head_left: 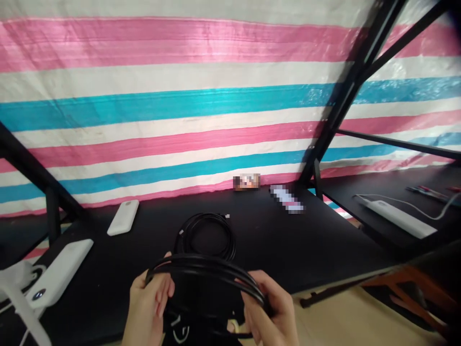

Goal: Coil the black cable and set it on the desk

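Observation:
A black cable wound into a loop (205,262) is held up in front of me, over the near edge of the black table. My left hand (153,293) is closed round the left side of this coil. On the coil's right side, my right hand (268,302) grips the strands between thumb and fingers. The lower part of the loop is hard to make out against dark clothing. Just beyond it, a second coiled black cable (232,240) lies flat on the table, with a light-coloured plug end (227,216) at its upper right.
On the black table (288,250) at left lie two white power-bank-like blocks (123,217) (65,271), beside a white device (18,283). Two blurred-out items (247,182) (287,199) sit at the back. A white power strip (401,218) lies right. Black frame bars (345,105) and a striped sheet (173,110) stand behind.

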Demonstrator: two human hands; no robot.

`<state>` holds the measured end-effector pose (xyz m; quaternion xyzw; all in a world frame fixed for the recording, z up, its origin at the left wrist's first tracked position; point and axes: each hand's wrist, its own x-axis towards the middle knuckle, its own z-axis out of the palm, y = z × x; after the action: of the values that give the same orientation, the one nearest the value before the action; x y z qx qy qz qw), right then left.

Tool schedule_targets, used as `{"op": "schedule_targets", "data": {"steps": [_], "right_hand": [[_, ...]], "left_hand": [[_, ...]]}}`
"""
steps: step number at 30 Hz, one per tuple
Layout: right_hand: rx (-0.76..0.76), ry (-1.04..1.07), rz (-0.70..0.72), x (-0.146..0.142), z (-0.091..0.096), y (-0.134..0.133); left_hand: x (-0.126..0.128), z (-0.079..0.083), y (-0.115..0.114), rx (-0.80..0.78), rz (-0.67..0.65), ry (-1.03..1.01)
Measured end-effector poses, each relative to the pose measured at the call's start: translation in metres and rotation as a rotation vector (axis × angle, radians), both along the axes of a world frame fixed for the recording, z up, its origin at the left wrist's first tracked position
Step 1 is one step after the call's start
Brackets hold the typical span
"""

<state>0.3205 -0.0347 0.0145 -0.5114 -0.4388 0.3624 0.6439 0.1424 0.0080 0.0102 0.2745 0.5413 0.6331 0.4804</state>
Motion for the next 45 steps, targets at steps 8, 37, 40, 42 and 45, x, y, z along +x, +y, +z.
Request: {"op": "schedule_targets", "data": {"steps": [8,37,40,42,45], "right_hand": [[-0.12,0.34,0.21,0.034,-0.015,-0.004],[-0.082,-0.219,0.322,0.073,0.013,0.011],[-0.044,-0.309,0.308,0.056,0.016,0.005],[-0.027,-0.335,0.316,0.048,0.016,0.0],[0.033,-0.367,0.343,0.049,0.014,-0.005]], "left_hand": [[0.04,0.013,-0.009,-0.029,-0.061,-0.221],[0.053,0.001,-0.055,0.01,-0.371,-0.286],[0.056,0.0,-0.059,-0.005,-0.22,-0.179],[0.057,0.002,-0.06,0.021,-0.172,-0.074],[0.06,0.01,-0.061,0.05,-0.206,0.068]]}}
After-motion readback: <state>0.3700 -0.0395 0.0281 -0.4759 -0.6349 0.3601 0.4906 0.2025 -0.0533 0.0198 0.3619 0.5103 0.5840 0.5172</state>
